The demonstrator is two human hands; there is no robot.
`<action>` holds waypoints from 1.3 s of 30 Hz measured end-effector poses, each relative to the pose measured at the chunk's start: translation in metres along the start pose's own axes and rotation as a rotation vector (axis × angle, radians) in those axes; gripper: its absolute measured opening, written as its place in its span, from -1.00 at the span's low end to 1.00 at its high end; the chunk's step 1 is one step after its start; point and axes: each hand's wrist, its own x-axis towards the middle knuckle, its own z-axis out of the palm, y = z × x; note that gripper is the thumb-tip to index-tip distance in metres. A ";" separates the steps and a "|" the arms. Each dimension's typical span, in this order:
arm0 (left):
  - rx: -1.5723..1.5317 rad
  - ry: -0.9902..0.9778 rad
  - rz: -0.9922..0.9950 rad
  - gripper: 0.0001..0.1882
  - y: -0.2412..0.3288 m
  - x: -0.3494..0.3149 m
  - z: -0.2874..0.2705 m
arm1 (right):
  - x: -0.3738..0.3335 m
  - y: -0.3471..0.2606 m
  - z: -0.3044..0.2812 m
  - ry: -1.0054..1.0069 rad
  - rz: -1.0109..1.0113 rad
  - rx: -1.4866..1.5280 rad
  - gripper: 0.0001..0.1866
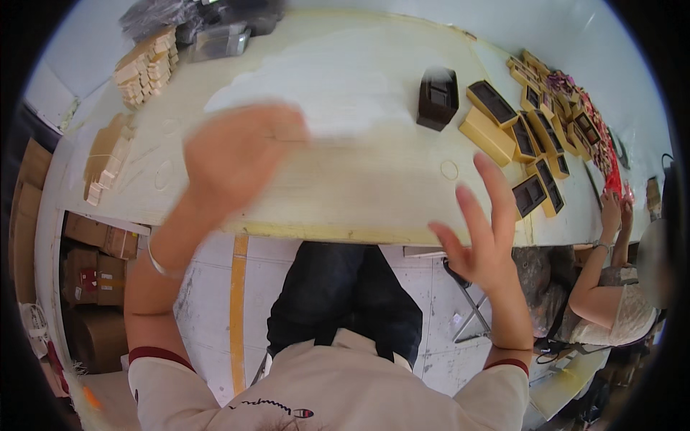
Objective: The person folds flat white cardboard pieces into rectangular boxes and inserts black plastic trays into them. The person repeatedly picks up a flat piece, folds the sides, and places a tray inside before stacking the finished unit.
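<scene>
My left hand (241, 154) hangs over the left middle of the pale table (345, 179), smeared by motion. Its fingers look drawn together, but whether they hold anything is hidden by the blur. Over the table's front edge, my right hand (481, 230) has its fingers spread and nothing in it. Just beyond those fingertips lies a thin rubber band (449, 170). Farther back stands a dark brown box insert (437, 100) with compartments. Beside it, to the right, is a gold box (487, 136) with a plain face up.
Several gold boxes with dark inserts (543, 136) crowd the right side. Folded card stacks (147, 68) and a banded card bundle (108, 158) lie at left. Dark plastic bags (180, 21) sit at the back. Another person's hands (617, 212) handle red material at far right.
</scene>
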 end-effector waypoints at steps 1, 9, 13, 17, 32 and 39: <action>0.013 -0.061 0.057 -0.90 0.036 -0.005 -0.007 | -0.002 -0.011 0.001 0.086 -0.102 0.002 -0.47; -0.814 -0.527 -0.797 -0.74 0.114 -0.059 0.041 | -0.090 -0.040 0.067 -0.198 0.191 0.298 -0.64; -0.549 -0.481 -0.609 -0.77 0.115 -0.053 0.042 | -0.078 -0.041 0.074 -0.058 0.034 0.024 -0.58; -0.346 -0.438 -0.491 -0.79 0.104 -0.051 0.048 | -0.066 -0.038 0.070 -0.173 -0.019 -0.016 -0.57; -0.464 -0.618 -0.557 -0.89 0.074 -0.061 0.052 | -0.022 -0.028 0.078 -0.548 0.231 0.184 -0.93; -0.283 -0.474 -0.639 -0.83 0.103 -0.043 0.025 | -0.013 -0.026 0.073 -0.549 0.584 0.623 -0.90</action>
